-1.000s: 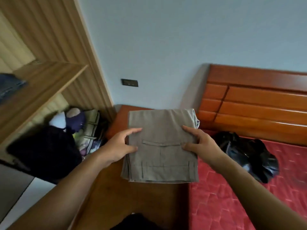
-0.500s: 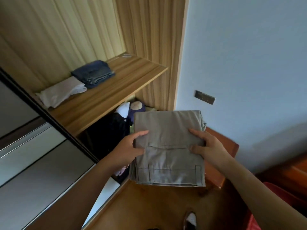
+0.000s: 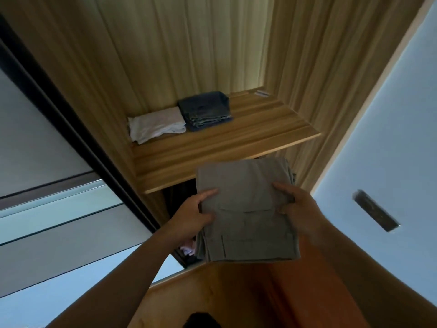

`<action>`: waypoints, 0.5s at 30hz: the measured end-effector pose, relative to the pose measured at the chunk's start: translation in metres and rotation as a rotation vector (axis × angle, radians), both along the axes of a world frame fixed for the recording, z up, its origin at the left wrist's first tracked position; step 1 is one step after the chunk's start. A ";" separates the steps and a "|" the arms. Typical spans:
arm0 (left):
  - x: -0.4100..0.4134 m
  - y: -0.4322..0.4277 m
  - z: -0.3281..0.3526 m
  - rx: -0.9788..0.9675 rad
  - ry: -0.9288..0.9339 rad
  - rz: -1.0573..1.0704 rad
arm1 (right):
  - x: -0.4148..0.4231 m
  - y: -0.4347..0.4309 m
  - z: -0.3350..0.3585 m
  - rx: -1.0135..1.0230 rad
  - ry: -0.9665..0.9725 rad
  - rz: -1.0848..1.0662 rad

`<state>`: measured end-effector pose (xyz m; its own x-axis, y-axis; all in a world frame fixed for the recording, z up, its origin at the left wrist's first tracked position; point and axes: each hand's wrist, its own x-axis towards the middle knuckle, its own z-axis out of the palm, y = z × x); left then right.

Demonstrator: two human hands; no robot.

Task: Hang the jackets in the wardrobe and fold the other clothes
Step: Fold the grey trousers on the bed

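Observation:
I hold a folded pair of grey-khaki trousers flat in front of me, just below the front edge of a wooden wardrobe shelf. My left hand grips its left side and my right hand grips its right side, thumbs on top. On the shelf lie a folded white garment at the left and folded blue jeans beside it. To the right of the jeans the shelf is bare wood.
A dark-framed sliding wardrobe door stands at the left. Dark clothes hang in the space below the shelf. A blue wall with a dark switch plate is at the right. A wooden surface lies below my arms.
My view has swung from the bed and nightstand to the wardrobe. The trousers, held the same way in both hands, have come up close to the shelf's front edge.

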<state>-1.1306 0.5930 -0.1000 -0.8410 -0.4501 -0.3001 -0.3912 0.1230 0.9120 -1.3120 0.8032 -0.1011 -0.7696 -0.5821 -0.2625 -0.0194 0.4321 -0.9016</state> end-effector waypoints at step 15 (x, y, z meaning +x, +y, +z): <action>-0.113 -0.141 -0.013 -0.075 0.032 0.212 | -0.122 -0.184 -0.006 0.007 0.068 -0.003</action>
<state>-1.2431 0.4522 -0.1128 -0.7337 -0.6379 -0.2341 -0.3870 0.1091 0.9156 -1.4338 0.6196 -0.1068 -0.7875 -0.5781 -0.2136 -0.0789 0.4383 -0.8954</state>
